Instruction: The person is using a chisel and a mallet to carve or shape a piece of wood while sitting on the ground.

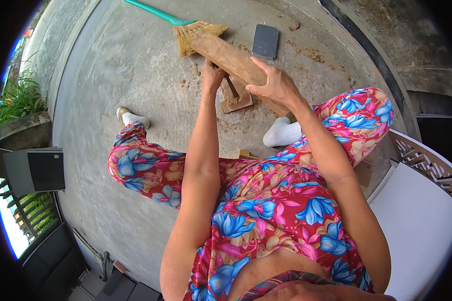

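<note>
— What have you got hold of right now?

— My right hand (275,86) lies over the near end of a long wooden plank (231,60), fingers curled across its top face, steadying it — a pressing hold more than a full wrap. My left hand (212,76) is just left of it, closed round the handle of a small tool (230,86). The handle runs down from my fist toward the wood; I cannot make out its head.

— And under your grip?

— A short wooden block (236,96) sits on the concrete floor (135,70) just below both hands, with sawdust and chips scattered about it. My white-socked foot (282,133) is on the near side of my right hand, beside the plank's lower end.

— Beyond your hands?

— The plank slopes away to its far end, which lies over the bristles of a straw broom (193,32) with a teal handle. A dark flat rectangular block (265,41) lies on the floor past my right hand.

— Which step is this?

— I judge I am mid-way through working the wood with the tool. The next stroke calls for firm pressure from my right hand so the plank cannot shift, and fingers kept clear of the tool.
</note>
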Motion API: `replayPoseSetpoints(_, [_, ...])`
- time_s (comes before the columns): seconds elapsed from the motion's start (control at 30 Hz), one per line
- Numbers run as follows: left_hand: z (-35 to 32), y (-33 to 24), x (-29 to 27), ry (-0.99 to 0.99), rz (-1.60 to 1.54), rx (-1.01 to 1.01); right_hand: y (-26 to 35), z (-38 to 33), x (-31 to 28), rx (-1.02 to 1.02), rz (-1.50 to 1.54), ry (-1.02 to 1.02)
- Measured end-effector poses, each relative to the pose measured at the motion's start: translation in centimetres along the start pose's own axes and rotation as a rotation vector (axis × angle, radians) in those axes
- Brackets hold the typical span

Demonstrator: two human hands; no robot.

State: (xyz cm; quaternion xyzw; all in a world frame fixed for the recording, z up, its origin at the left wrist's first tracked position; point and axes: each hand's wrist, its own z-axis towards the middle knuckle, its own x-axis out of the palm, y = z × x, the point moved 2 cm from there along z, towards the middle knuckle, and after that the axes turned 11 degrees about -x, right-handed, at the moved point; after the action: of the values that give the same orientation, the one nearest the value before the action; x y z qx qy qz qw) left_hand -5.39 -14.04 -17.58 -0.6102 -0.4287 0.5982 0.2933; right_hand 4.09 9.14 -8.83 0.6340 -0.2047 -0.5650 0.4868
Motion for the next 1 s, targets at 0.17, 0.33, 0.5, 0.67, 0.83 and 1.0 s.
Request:
replayPoseSetpoints(0.17, [-0.4,-0.7,1.0,-0.033,0.07,0.02,-0.7,0.2,0.1,-0.031,0.007,-0.136])
replayPoseSetpoints(0.33, [-1.0,-0.5,-0.1,-0.031,0.014,-0.05,-1.3,-0.1,-0.1,0.026,-0.001,-0.034])
replayPoseSetpoints(0.5, [-0.3,-1.0,-2.1,-0.106,-0.023,-0.006,-3.8,-0.2,-1.1,0.086,-0.063,-0.198])
replayPoseSetpoints(0.67, [-0.5,-0.9,-3.5,-0.082,0.049,-0.058,-4.7,0.2,-0.9,0.239,-0.087,-0.062])
replayPoseSetpoints(0.83, [-2.9,-1.2,-0.8,0.14,0.05,-0.249,-5.3,-0.1,-0.8,0.196,-0.105,-0.1])
replayPoseSetpoints(1.0, [-4.8,1.8,2.4,0.247,0.095,-0.291,-5.6,0.5,-0.5,0.204,-0.118,-0.093])
